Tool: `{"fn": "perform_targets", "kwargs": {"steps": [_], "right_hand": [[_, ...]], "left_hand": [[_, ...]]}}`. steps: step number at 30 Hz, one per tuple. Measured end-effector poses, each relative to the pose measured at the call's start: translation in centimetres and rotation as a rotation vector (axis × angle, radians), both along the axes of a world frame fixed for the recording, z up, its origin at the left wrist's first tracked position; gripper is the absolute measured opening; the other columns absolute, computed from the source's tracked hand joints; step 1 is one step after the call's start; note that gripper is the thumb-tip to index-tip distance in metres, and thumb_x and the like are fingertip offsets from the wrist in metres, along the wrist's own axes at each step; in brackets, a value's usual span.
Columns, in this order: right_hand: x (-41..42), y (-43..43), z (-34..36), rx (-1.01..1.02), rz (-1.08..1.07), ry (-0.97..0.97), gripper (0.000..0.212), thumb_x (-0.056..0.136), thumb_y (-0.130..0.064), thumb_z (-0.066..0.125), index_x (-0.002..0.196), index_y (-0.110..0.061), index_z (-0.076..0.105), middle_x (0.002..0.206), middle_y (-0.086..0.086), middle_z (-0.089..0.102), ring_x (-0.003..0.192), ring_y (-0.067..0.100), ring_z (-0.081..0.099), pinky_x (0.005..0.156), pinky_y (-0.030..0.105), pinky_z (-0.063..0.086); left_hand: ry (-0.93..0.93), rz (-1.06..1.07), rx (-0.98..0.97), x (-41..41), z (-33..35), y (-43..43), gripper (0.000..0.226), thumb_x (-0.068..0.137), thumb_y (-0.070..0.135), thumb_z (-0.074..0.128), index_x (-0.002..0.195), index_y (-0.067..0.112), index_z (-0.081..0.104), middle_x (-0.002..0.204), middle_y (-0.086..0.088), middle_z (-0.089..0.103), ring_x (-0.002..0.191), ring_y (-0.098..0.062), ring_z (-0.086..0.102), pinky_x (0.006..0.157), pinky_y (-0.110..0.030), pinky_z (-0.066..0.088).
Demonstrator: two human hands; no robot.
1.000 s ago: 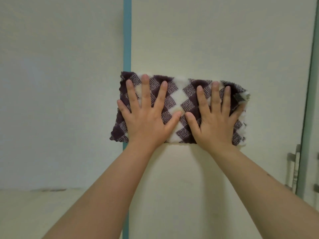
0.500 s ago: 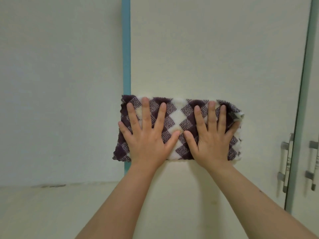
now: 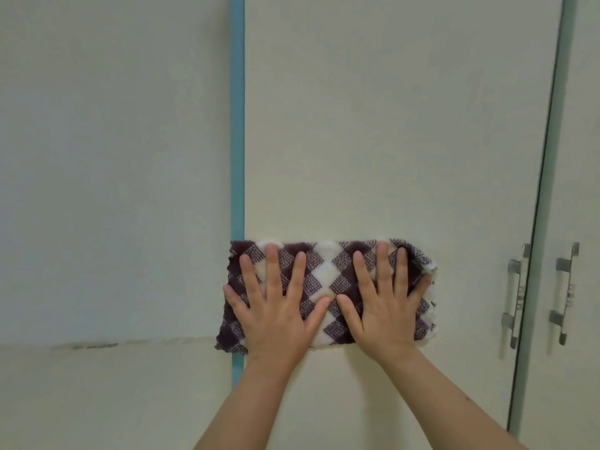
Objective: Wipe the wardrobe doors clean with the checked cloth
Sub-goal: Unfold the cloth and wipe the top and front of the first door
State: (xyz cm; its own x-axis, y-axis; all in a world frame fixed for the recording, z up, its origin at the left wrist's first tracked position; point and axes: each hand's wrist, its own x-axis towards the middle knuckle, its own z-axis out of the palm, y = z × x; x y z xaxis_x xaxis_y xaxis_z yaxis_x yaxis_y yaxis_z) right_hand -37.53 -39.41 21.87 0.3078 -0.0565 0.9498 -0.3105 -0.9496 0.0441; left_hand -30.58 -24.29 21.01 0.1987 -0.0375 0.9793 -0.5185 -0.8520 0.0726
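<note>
The checked cloth (image 3: pixel 328 277) sits lower on the wardrobe door (image 3: pixel 389 125) than it did a second ago. Then it lay well above the metal handles (image 3: pixel 516 293), and now it is about level with them. Both hands have come down with it, so this reads as a downward wiping stroke, and the view has tilted to follow.

The left hand (image 3: pixel 276 306) and the right hand (image 3: pixel 383 306) lie flat and open on the folded cloth. Their fingers are spread and pointing up, and their thumbs almost meet in the middle. Neither hand grips the cloth. They press it against the panel, as they did in the earlier frames, though the right little finger angles out toward the cloth's right edge.

The cloth lies as a wide band across the left part of the door. Its left end overlaps the blue vertical strip (image 3: pixel 237 125), and its right end stops well short of the handles. Beside the first handle, a second handle (image 3: pixel 565 290) on the neighbouring door (image 3: pixel 581 92) is now in view.

The upper stretch of this door's left part has probably been covered. The lower part of the door, the band nearer the handles and the neighbouring door look still to be wiped. To the left of the strip, a horizontal seam carries a few dark marks (image 3: pixel 94 345), which the cloth does not touch.
</note>
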Motion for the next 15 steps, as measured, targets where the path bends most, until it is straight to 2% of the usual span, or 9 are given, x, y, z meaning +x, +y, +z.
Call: {"fn": "perform_targets", "kwargs": {"steps": [6, 9, 12, 15], "right_hand": [[0.2, -0.3, 1.6, 0.006, 0.016, -0.013, 0.066, 0.089, -0.067, 0.013, 0.148, -0.038, 0.001, 0.158, -0.004, -0.008, 0.144, 0.027, -0.001, 0.105, 0.069, 0.003], [0.3, -0.8, 4.5, -0.002, 0.015, -0.05, 0.066, 0.089, -0.068, 0.012, 0.147, -0.039, -0.001, 0.157, -0.006, -0.012, 0.144, 0.026, -0.003, 0.107, 0.066, -0.003], [0.4, -1.4, 8.0, -0.002, 0.014, -0.081, 0.067, 0.088, -0.069, 0.01, 0.146, -0.04, -0.004, 0.156, -0.009, -0.015, 0.144, 0.025, -0.002, 0.106, 0.066, -0.004], [0.3, -1.9, 11.6, 0.0, 0.015, -0.092, 0.068, 0.087, -0.07, 0.009, 0.147, -0.04, -0.001, 0.157, -0.002, 0.002, 0.143, 0.027, 0.003, 0.104, 0.069, 0.0]], "left_hand": [[0.017, 0.002, -0.034, -0.1, 1.0, -0.4, 0.077, 0.084, 0.073, 0.024, 0.148, 0.031, 0.015, 0.157, -0.007, -0.005, 0.142, -0.039, 0.002, 0.102, -0.068, 0.014], [0.008, -0.002, -0.056, -0.3, 4.2, -0.9, 0.077, 0.084, 0.074, 0.022, 0.148, 0.032, 0.015, 0.157, -0.008, -0.006, 0.141, -0.04, 0.003, 0.103, -0.068, 0.005], [-0.022, -0.011, -0.034, -0.4, 8.1, -1.3, 0.077, 0.083, 0.074, 0.023, 0.147, 0.032, 0.018, 0.156, -0.011, 0.007, 0.139, -0.042, 0.008, 0.102, -0.069, 0.001], [-0.044, -0.018, -0.022, -0.5, 11.8, -1.7, 0.077, 0.082, 0.073, 0.023, 0.146, 0.031, 0.023, 0.154, -0.015, 0.017, 0.138, -0.042, 0.008, 0.1, -0.071, 0.001]]}}
